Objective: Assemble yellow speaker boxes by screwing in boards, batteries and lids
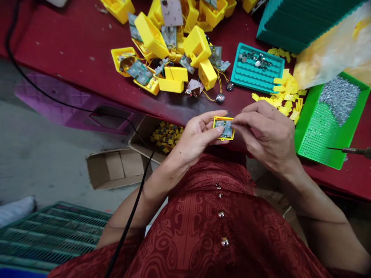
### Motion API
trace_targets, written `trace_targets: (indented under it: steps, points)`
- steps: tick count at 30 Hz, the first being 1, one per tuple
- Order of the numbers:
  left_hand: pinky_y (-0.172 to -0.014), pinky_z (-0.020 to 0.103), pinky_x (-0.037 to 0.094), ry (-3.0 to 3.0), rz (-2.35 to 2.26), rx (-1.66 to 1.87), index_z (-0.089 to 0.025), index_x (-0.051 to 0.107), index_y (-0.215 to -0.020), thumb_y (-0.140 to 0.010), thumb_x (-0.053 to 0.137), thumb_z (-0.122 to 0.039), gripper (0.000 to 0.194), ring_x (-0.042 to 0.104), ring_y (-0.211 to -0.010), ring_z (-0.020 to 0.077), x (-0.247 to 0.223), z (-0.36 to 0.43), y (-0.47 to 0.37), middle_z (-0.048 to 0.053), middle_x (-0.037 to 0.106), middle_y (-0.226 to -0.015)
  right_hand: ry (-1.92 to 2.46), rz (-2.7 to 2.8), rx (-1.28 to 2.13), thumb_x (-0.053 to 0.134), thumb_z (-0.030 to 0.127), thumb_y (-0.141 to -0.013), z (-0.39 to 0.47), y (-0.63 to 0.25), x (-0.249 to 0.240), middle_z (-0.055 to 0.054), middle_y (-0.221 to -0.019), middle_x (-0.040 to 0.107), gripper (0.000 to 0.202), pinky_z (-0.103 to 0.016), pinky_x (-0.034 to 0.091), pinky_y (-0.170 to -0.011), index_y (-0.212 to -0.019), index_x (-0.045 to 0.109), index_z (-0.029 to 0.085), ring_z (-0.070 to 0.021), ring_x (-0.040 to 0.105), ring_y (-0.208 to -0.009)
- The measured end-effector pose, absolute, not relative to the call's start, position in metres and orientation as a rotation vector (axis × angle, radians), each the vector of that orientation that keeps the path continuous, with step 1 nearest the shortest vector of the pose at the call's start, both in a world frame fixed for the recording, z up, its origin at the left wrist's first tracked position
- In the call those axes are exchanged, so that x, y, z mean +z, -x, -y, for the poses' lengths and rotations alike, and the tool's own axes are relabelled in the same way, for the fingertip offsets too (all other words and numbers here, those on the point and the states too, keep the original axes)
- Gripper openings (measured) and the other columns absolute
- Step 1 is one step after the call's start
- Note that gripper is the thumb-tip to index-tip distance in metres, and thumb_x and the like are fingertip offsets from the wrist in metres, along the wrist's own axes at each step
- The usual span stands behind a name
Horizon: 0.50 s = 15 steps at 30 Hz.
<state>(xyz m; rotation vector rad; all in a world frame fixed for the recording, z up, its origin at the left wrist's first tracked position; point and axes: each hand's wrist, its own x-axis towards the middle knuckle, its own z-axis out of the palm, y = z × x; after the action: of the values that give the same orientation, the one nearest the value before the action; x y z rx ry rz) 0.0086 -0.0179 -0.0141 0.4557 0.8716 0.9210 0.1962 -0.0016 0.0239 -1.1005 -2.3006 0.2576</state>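
Note:
My left hand (199,133) holds a small yellow plastic case (232,136), its open side facing up. A circuit board (224,130) lies inside the case, with my left thumb pressed on it. My right hand (266,133) is closed in a pinch at the case's right edge, touching the board or the rim. Whatever those fingertips may hold is hidden. Beyond my hands, a heap of yellow cases (173,85) with wired circuit boards lies on the red table. A small round speaker (220,97) hangs from yellow wires at the near side of that heap.
Right of my hands, a green basket (319,144) holds many metal screws (340,96); a screwdriver (356,151) points over it. A teal ridged tray (236,71) carries small round metal parts. Yellow plastic strips (286,90) are scattered nearby. A black cable (55,99) crosses the left side.

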Motion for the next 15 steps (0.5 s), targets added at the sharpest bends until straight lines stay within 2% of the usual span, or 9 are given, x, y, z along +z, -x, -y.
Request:
trace_targets:
  steps: [7, 11, 15]
  points:
    - [-0.069, 0.022, 0.061, -0.481, -0.917, 0.916, -0.015, 0.076, -0.111, -0.073, 0.084, -0.016, 0.039, 0.069, -0.074, 0.0105, -0.011, 0.020, -0.015, 0.000, 0.077, -0.092, 1.151, 2.330, 0.154, 0.057, 0.015, -0.102, 0.016, -0.196, 0.017, -0.005, -0.087, 0.070, 0.021, -0.029, 0.051, -0.069, -0.091, 0.074, 0.018, -0.0150, 0.062, -0.079]
    - [-0.072, 0.025, 0.063, -0.560, -0.901, 0.858, -0.017, 0.077, -0.115, -0.076, 0.082, -0.021, 0.039, 0.072, -0.080, 0.0135, -0.015, 0.015, -0.021, 0.003, 0.079, -0.098, 1.244, 2.281, 0.230, 0.053, 0.016, -0.102, 0.024, -0.202, 0.017, -0.007, -0.089, 0.069, 0.023, -0.032, 0.052, -0.073, -0.091, 0.074, 0.019, -0.0183, 0.063, -0.083]
    - [-0.074, 0.028, 0.065, -0.590, -0.864, 0.754, -0.017, 0.075, -0.122, -0.078, 0.083, -0.025, 0.045, 0.075, -0.086, 0.0168, -0.021, 0.008, -0.029, 0.005, 0.079, -0.102, 1.266, 2.215, 0.197, 0.057, 0.014, -0.101, 0.028, -0.212, 0.010, -0.005, -0.088, 0.070, 0.018, -0.031, 0.052, -0.072, -0.095, 0.072, 0.020, -0.0168, 0.064, -0.081]
